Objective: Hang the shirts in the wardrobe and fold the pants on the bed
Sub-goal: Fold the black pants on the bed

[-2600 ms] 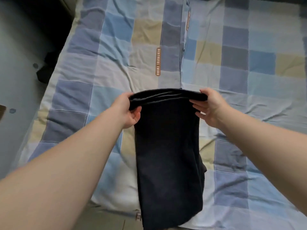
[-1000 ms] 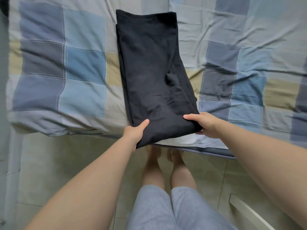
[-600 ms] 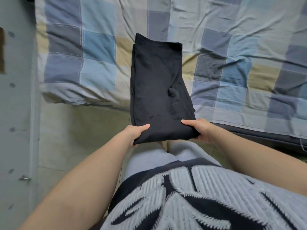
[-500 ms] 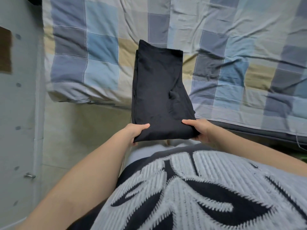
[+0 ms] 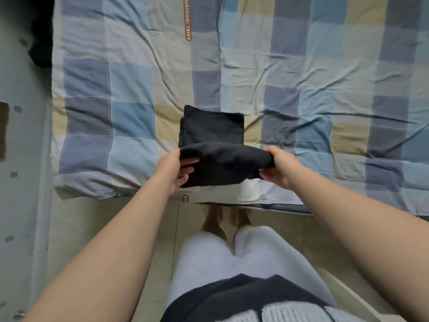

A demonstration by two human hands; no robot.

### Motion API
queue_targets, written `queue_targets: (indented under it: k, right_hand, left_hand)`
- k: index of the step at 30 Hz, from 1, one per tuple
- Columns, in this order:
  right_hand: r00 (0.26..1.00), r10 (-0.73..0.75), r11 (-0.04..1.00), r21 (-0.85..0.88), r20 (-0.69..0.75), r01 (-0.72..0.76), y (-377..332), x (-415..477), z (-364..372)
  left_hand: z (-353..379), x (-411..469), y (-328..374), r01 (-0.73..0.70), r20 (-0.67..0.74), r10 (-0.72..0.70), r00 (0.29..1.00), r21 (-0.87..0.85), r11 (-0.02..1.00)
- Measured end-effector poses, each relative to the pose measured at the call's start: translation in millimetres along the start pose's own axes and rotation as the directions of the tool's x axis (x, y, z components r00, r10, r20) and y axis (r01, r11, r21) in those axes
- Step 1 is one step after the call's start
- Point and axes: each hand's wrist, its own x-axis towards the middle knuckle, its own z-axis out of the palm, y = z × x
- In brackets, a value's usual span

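pants (image 5: 216, 145): plain black. bed cover (image 5: 130, 89): checked in blue, grey-blue, pale blue, cream and tan, with a brown lettered strip (image 5: 187, 18). person's trousers (image 5: 222, 259): light grey. floor (image 5: 92, 219): pale beige.

Your bare feet (image 5: 214, 220) stand on pale floor tiles (image 5: 92, 219), grey trousers (image 5: 220, 263) above them, and a dark top with a white pattern (image 5: 243, 298) is at the bottom edge. On your left is a grey wall (image 5: 21, 159) with dark spots and a brown patch (image 5: 3, 129). A dark, unclear object (image 5: 41, 43) is top left. An orange lettered strip (image 5: 187, 18) is top centre, and a white bar (image 5: 352, 296) lower right.
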Motion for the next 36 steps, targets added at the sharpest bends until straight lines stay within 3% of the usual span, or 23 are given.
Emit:
queue_targets:
  k: [6,10,12,13,15,16,17,18,21,24,25,26,27,29,30,31,33,36]
  right_hand:
    - [0.994,-0.112,0.987,0.116,0.003,0.111,-53.2,78.1,41.1]
    - [0.962,-0.263,0.963,0.09,0.079,0.256,-50.1,147.4,69.4]
    - [0.928,-0.351,0.926,-0.102,0.123,0.363,-30.2,177.2,76.8]
    - [0.9,-0.405,0.867,-0.246,0.163,0.434,-17.0,190.5,78.9]
    - [0.851,-0.46,0.59,-0.628,0.254,0.507,15.1,212.7,79.2]
    - [0.841,-0.463,0.414,-0.772,0.278,0.483,31.4,222.4,78.2]
    - [0.837,-0.462,0.287,-0.843,0.293,0.454,45.6,230.9,76.5]
    - [0.841,-0.45,0.229,-0.871,0.302,0.435,55.7,238.0,74.7]
    - [0.858,-0.407,0.249,-0.866,0.313,0.434,62.5,251.4,68.4]
    - [0.858,-0.392,0.272,-0.849,0.333,0.453,52.5,247.2,57.2]
    - [0.858,-0.39,0.298,-0.836,0.334,0.461,49.4,245.0,52.0]
    - [0.862,-0.383,0.335,-0.82,0.332,0.464,46.8,242.9,46.3]
    - [0.87,-0.37,0.381,-0.802,0.325,0.461,44.8,241.2,40.2]
    - [0.894,-0.329,0.496,-0.749,0.305,0.439,40.9,241.0,30.8]
    - [0.903,-0.303,0.565,-0.706,0.303,0.427,38.6,241.0,28.3]
    - [0.909,-0.279,0.635,-0.651,0.31,0.416,36.0,241.9,26.6]
    - [0.912,-0.248,0.752,-0.529,0.325,0.393,31.4,245.2,25.5]
    - [0.934,-0.205,0.843,-0.433,0.292,0.32,26.6,246.9,26.1]
  left_hand:
    - [32.3,79.5,57.2,-0.218,0.026,0.217,0.976,0.101,0.971]
    - [54.5,149.0,49.3,-0.443,0.004,0.453,0.891,0.218,0.87]
    - [60.6,177.3,28.9,-0.54,0.115,0.556,0.823,0.46,0.705]
    - [62.2,189.3,17.1,-0.545,0.196,0.582,0.79,0.66,0.517]
    - [62.4,210.6,-9.1,-0.465,0.335,0.592,0.733,0.882,0.076]
    - [61.8,219.8,-20.5,-0.426,0.372,0.589,0.717,0.903,-0.051]
    - [61.5,228.5,-29.3,-0.406,0.392,0.59,0.706,0.907,-0.117]
    - [61.5,236.4,-34.4,-0.396,0.4,0.586,0.705,0.907,-0.144]
    - [60.8,251.8,-34.7,-0.38,0.404,0.574,0.713,0.91,-0.168]
    - [64.1,243.9,-35.9,-0.347,0.386,0.66,0.644,0.917,-0.198]
    - [65.9,238.7,-37.0,-0.316,0.336,0.718,0.609,0.934,-0.17]
    - [66.9,234.4,-36.5,-0.277,0.232,0.775,0.589,0.958,-0.077]
    - [66.4,231.2,-33.7,-0.24,0.068,0.794,0.604,0.966,0.1]
    - [61.4,231.4,-21.0,-0.156,-0.306,0.65,0.696,0.819,0.553]
    - [57.9,234.2,-15.5,-0.104,-0.402,0.551,0.732,0.732,0.673]
    - [54.9,236.2,-11.2,-0.062,-0.416,0.494,0.763,0.713,0.698]
    - [48.9,238.9,-6.3,-0.059,-0.348,0.489,0.8,0.766,0.641]
    - [42.6,235.4,-1.9,-0.103,-0.272,0.421,0.865,0.726,0.68]
